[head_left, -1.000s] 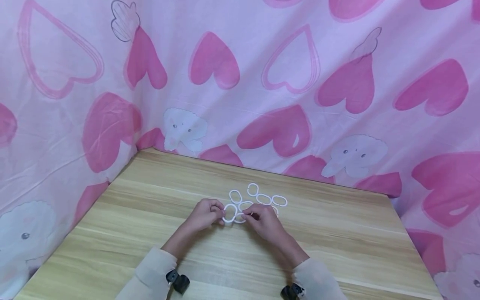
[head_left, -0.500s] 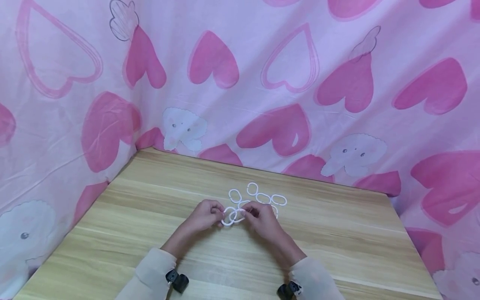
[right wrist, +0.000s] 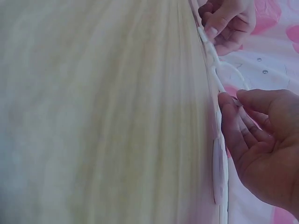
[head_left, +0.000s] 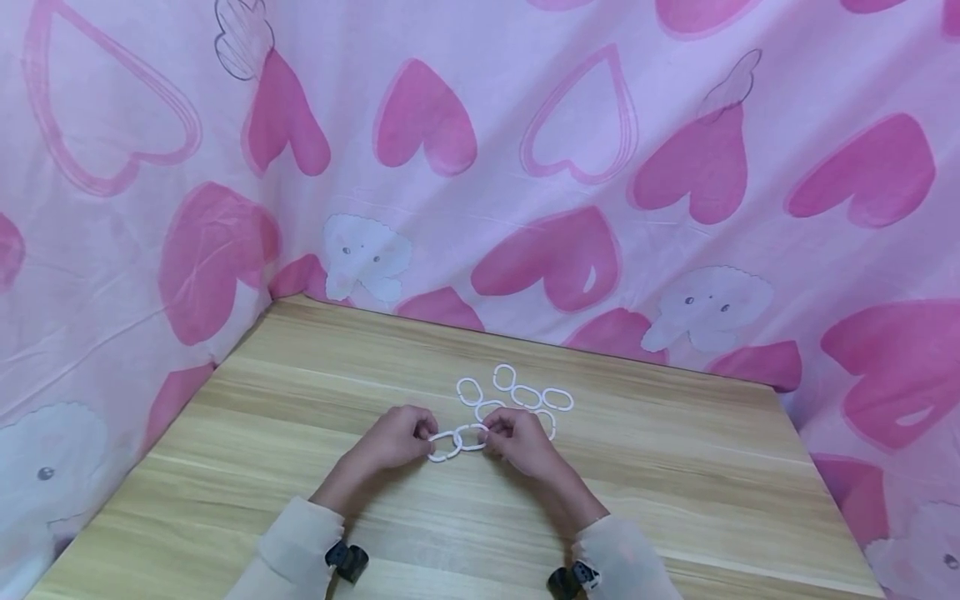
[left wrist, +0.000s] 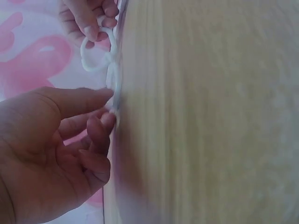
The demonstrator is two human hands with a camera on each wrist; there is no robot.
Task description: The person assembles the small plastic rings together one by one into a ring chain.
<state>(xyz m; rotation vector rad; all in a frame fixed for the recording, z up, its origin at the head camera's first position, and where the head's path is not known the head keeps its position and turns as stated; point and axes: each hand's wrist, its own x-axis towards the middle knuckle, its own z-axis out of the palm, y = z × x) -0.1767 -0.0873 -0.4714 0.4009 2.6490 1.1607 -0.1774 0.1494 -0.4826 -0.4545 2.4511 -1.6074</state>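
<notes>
Between its thumb and fingers, my left hand (head_left: 401, 435) pinches a white oval plastic chain link (head_left: 442, 459). My right hand (head_left: 523, 442) pinches a second white chain link (head_left: 472, 449) at its right end. The two links overlap where they meet and look hooked through each other. In the left wrist view, the left thumb and fingertips grip the lower link (left wrist: 117, 84), while the other link (left wrist: 84, 59) hangs from the right hand. The right wrist view shows the right fingertips on their link (right wrist: 236, 71), partly covering its end.
Several loose white links lie just behind the hands on the wooden table (head_left: 337, 358), including one oval link (head_left: 557, 389) at the right. One link (head_left: 489, 402) is partly hidden by the right hand. A pink heart-patterned curtain (head_left: 502, 83) borders the table's back and left.
Both hands held overlapping links close together; the left hand has since drawn its link left and slightly nearer. The two links now stretch out in a line, away from the loose ones.
</notes>
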